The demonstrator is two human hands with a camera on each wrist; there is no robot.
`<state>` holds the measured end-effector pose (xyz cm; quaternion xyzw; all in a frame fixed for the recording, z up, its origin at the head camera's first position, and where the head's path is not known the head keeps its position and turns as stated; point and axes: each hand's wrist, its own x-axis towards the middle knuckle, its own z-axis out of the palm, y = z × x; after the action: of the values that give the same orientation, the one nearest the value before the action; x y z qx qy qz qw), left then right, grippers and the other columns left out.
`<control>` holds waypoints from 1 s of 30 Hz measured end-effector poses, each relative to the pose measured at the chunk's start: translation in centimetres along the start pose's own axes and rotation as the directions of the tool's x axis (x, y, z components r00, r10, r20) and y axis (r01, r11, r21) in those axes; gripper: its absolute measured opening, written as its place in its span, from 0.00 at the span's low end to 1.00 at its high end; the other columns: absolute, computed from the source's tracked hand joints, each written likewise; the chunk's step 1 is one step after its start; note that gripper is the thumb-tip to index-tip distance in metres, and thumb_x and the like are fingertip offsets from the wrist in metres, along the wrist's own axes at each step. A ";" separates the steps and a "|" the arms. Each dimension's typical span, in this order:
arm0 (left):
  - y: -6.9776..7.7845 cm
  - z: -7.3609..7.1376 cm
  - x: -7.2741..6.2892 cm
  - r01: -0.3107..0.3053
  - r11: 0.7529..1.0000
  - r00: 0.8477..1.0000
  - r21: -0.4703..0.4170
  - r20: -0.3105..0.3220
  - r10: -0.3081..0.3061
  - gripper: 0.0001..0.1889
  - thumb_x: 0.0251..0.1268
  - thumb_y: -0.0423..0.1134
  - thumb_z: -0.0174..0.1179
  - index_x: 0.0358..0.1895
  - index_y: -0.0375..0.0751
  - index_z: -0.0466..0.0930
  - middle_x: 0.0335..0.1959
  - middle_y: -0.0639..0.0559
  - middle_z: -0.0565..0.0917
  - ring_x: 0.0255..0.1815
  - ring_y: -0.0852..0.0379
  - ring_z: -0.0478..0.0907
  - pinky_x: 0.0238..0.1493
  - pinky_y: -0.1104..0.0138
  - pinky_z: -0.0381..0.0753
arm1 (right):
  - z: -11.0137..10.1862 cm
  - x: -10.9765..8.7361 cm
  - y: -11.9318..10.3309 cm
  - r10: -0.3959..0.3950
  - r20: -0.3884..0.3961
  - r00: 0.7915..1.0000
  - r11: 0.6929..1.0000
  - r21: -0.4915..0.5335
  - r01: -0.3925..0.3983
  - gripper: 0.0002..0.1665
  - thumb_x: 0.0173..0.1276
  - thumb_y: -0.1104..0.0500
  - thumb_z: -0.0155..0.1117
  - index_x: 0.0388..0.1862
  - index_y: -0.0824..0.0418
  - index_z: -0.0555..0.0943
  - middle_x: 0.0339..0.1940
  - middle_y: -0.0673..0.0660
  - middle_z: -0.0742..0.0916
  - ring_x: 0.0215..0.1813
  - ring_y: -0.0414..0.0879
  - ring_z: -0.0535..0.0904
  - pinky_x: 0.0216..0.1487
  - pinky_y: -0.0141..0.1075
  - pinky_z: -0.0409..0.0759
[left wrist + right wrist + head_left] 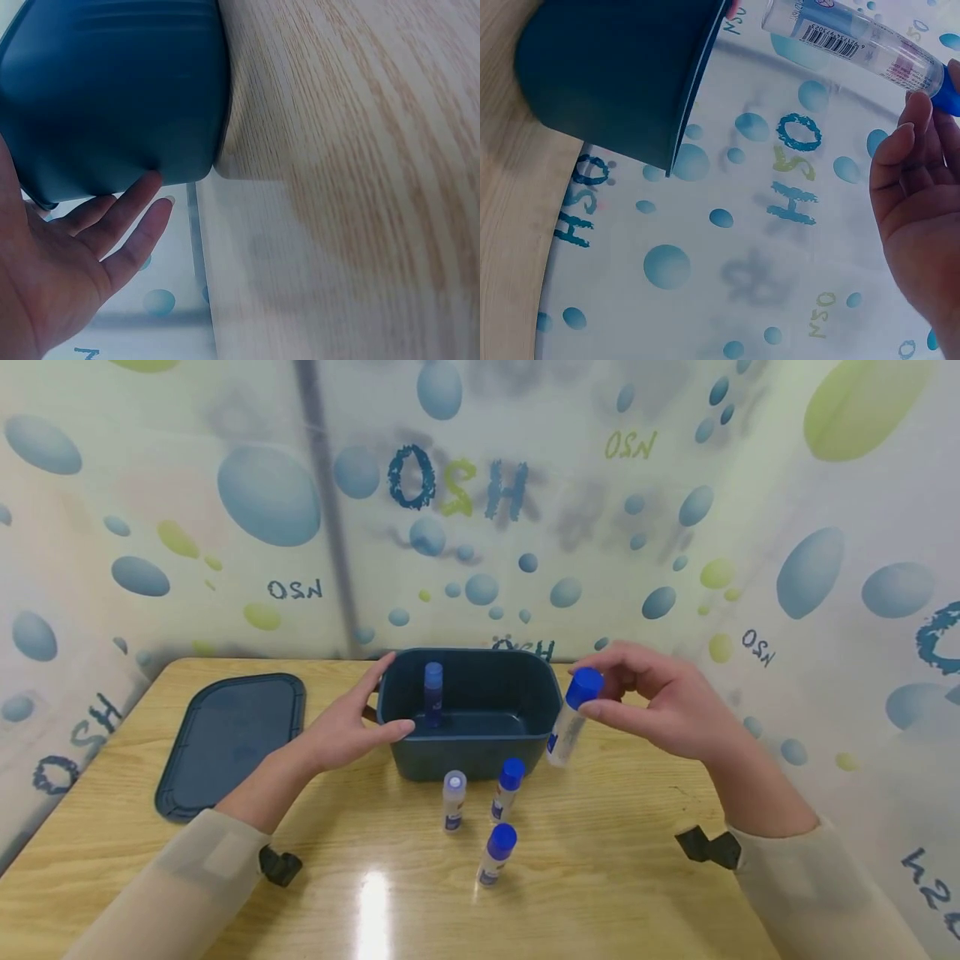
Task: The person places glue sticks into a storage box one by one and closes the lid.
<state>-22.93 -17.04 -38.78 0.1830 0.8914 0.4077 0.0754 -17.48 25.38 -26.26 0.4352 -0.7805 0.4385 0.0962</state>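
Observation:
My right hand (663, 706) pinches a clear glue bottle (567, 735) by its blue cap, just off the right end of a dark blue bin (468, 756). The held bottle tilts, its clear base pointing down and left; a barcode shows on it in the right wrist view. My left hand (352, 718) rests against the bin's left end, thumb over the front rim and fingers fairly straight along the wall. Inside the bin stands one blue-capped bottle (433, 693). In front stand two blue-capped bottles, a nearer one (495, 854) and a farther one (507, 789), and a clear-topped bottle (453, 802).
A dark blue lid (232, 743) lies flat on the wooden table (360, 835) to the left of the bin. Behind the table hangs a patterned curtain (480, 552), close to the bin's back, and it continues along both sides.

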 end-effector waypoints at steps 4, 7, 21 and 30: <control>0.0 0.0 0.0 0.001 1.000 1.000 -0.001 -0.002 -0.001 0.56 0.77 0.65 0.65 0.92 0.69 0.33 0.92 0.39 0.49 0.69 0.34 0.80 0.59 0.44 0.87 | 0.2 1.3 0.1 0.038 -0.020 0.999 0.999 -0.004 -0.038 0.23 0.69 0.75 0.74 0.61 0.65 0.87 0.41 0.48 0.88 0.34 0.43 0.80 0.34 0.33 0.80; -0.1 0.0 0.0 0.001 1.000 1.000 0.000 -0.004 -0.001 0.56 0.76 0.65 0.66 0.92 0.69 0.33 0.92 0.39 0.49 0.69 0.35 0.80 0.59 0.44 0.87 | 0.3 2.2 0.3 0.071 -0.034 0.997 0.997 -0.009 -0.071 0.21 0.70 0.73 0.75 0.61 0.64 0.87 0.40 0.48 0.88 0.33 0.44 0.80 0.33 0.34 0.79; -0.3 0.1 0.1 0.001 1.000 1.000 -0.010 -0.001 -0.001 0.56 0.76 0.65 0.66 0.92 0.70 0.33 0.92 0.38 0.51 0.67 0.36 0.82 0.58 0.46 0.87 | 1.6 5.1 3.6 0.302 -0.032 0.953 0.953 -0.016 -0.302 0.18 0.77 0.61 0.74 0.63 0.59 0.88 0.38 0.52 0.90 0.34 0.50 0.83 0.34 0.36 0.80; -0.4 0.1 0.1 0.006 1.000 1.000 -0.002 -0.004 -0.006 0.56 0.76 0.66 0.66 0.92 0.70 0.32 0.91 0.37 0.53 0.67 0.36 0.82 0.58 0.47 0.88 | 4.0 6.0 6.8 0.394 0.000 0.919 0.919 -0.029 -0.394 0.19 0.78 0.56 0.74 0.64 0.57 0.86 0.48 0.57 0.90 0.43 0.54 0.85 0.43 0.37 0.84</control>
<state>-23.08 -17.15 -39.14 0.1793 0.8916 0.4088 0.0752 -25.42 20.35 -29.52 0.2692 -0.8585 0.4364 0.0103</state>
